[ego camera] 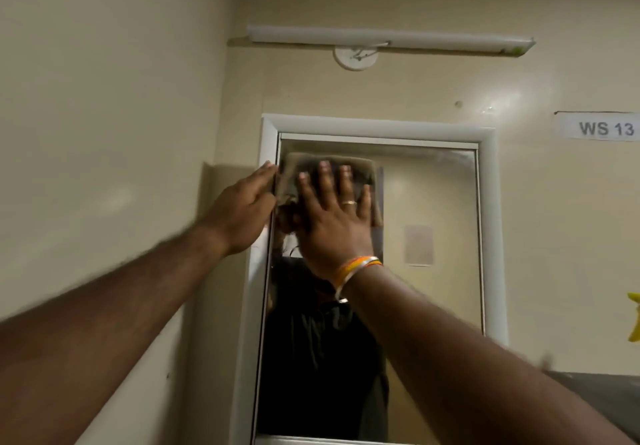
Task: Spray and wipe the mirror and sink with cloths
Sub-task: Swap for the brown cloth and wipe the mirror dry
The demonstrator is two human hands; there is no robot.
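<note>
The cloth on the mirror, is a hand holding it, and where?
The right hand presses the cloth flat against the mirror with straight fingers over its middle, not gripping it. The left hand rests on the mirror frame, holding nothing.

The wall (398, 94) carries everything here. A white-framed mirror (433, 271) hangs on it beside the corner. Above the frame a white tube light (388, 37) is fixed level, with a round white mount (356, 58) just under it. To the right of the mirror's top, a paper label (597, 126) reading "WS 13" is stuck flat on the wall.
</note>
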